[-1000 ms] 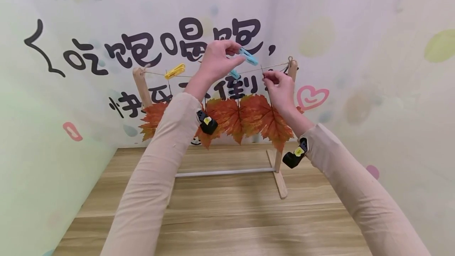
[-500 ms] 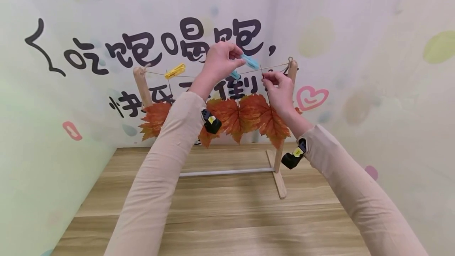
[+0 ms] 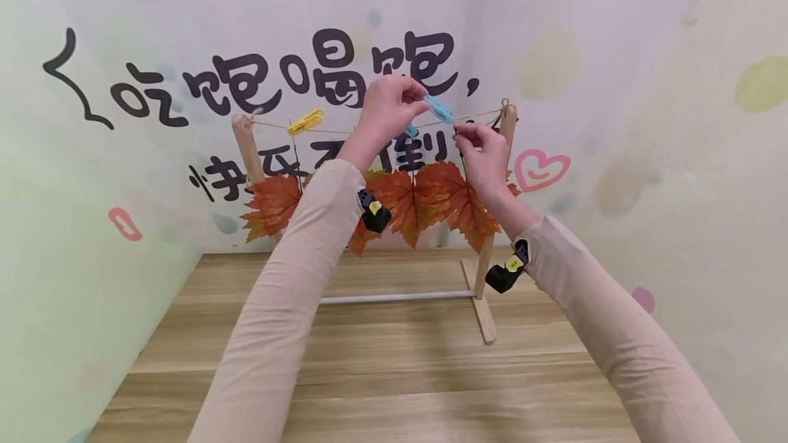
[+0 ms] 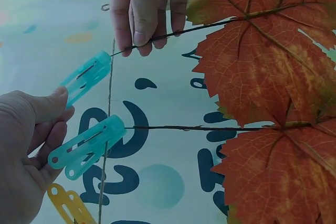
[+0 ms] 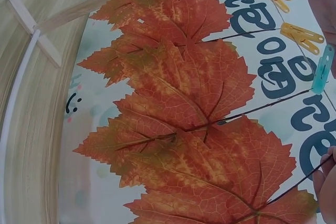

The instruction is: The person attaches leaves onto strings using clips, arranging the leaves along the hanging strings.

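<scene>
My left hand point(image 3: 388, 111) pinches a light-blue clothespin point(image 3: 440, 109) by its handle end, above the right part of the string. In the left wrist view the clothespin's tip meets the string point(image 4: 109, 95) and the end of a leaf stem point(image 4: 178, 32); whether it clamps them I cannot tell. My right hand point(image 3: 486, 156) pinches that dark stem near its upper end, and the orange maple leaf point(image 3: 464, 200) hangs below. Beside it, a second blue clothespin point(image 4: 89, 148) holds another leaf's stem on the string.
Yellow clothespins point(image 5: 302, 38) hold more leaves farther left on the string. Two wooden posts point(image 3: 247, 149) carry the string, and a white rod point(image 3: 394, 297) joins the stand's feet. The stand is on a wood-grain table point(image 3: 382, 374) before a wall with black lettering point(image 3: 240, 81).
My left hand has moved slightly right and down with the blue clothespin, bringing its tip to the stem. My right hand stays nearly still, and the leaf it holds has shifted slightly left.
</scene>
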A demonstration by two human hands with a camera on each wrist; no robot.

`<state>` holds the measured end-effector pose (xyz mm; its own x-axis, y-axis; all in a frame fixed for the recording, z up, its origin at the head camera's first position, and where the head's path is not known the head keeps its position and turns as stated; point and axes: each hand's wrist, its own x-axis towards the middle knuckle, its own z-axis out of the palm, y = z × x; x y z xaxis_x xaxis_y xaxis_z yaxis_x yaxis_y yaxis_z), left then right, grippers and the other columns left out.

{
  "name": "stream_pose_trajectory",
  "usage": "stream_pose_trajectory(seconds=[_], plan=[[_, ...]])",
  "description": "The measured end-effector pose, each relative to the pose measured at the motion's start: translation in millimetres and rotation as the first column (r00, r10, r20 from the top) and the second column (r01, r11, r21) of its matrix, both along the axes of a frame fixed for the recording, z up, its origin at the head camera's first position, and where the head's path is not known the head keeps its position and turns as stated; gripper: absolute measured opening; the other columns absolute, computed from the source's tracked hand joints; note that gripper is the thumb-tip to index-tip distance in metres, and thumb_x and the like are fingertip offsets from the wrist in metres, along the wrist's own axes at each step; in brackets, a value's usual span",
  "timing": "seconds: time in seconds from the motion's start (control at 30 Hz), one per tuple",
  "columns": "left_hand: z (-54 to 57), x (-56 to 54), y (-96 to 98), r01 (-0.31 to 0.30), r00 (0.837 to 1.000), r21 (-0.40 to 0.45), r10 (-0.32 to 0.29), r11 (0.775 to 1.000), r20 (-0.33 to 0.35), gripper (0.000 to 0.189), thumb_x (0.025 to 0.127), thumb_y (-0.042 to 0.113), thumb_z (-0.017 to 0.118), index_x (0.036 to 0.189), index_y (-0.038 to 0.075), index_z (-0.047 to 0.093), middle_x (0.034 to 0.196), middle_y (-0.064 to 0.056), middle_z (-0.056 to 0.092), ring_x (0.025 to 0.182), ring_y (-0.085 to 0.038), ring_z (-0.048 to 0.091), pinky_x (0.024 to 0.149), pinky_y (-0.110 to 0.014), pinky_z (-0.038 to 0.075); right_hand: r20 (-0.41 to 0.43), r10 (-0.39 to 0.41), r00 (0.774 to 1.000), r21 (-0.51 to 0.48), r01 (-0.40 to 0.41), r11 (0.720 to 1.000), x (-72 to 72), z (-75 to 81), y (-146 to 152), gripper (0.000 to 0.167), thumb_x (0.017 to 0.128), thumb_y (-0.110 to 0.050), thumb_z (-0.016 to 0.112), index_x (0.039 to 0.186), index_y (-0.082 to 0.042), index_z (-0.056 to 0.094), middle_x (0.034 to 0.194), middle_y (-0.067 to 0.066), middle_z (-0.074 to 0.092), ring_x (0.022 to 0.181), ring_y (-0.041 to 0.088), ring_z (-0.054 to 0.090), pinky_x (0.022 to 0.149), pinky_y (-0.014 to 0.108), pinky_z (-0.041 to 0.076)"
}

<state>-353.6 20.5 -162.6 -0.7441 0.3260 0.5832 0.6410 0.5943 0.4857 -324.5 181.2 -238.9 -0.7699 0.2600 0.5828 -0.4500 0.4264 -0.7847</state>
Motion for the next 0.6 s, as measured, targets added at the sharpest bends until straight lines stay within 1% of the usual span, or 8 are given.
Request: stream_pose_trajectory(seconds=[0.2,0.4,0.5,0.6], plan=[[-2.2,-3.8,2.1,-0.011,1.0,-0.01,0.012,1.0,0.01,0.021,0.085,0.019,0.064,0.1,0.004,0.068,0.093,-0.006,0.067,0.082,-0.013,0.06,0.075,-0.02,0.045,0.0,-0.002,1.0,-0.008,0.002,1.0,-1.7,-2.2,-1.1,0.02,0.087,-0.008,0.059,0.104,-0.001,0.066,0.094,0.014,0.064,0.075,0.012,0.056,0.067,0.015,0.047],[-2.9,-4.8,3.3,-0.027,0.999,-0.032,0.028,0.999,0.016,0.021,0.085,0.021,0.064,0.1,0.006,0.068,0.093,-0.004,0.067,0.082,-0.012,0.059,0.075,-0.02,0.044,0.002,-0.006,1.0,-0.021,0.007,1.0,-2.8,-3.4,-1.3,0.02,0.087,-0.007,0.06,0.104,-0.001,0.066,0.092,0.014,0.063,0.075,0.012,0.056,0.067,0.015,0.046],[-3.2,-4.4,4.7,-0.051,0.999,-0.058,0.051,0.997,0.001,0.022,0.085,0.023,0.064,0.101,0.008,0.068,0.093,-0.002,0.067,0.082,-0.011,0.059,0.076,-0.021,0.043,0.01,-0.011,1.0,-0.022,0.011,1.0,-3.2,-4.0,-0.9,0.02,0.086,-0.008,0.06,0.104,-0.001,0.066,0.092,0.013,0.063,0.076,0.012,0.056,0.067,0.016,0.047],[-4.0,-3.2,6.9,-0.091,0.995,-0.096,0.088,0.991,-0.035,0.023,0.086,0.027,0.063,0.101,0.011,0.069,0.093,0.0,0.068,0.083,-0.011,0.059,0.076,-0.023,0.043,0.016,-0.014,1.0,-0.021,0.014,1.0,-3.6,-4.2,-0.9,0.02,0.086,-0.009,0.06,0.104,-0.001,0.066,0.092,0.013,0.063,0.077,0.012,0.057,0.068,0.016,0.047]])
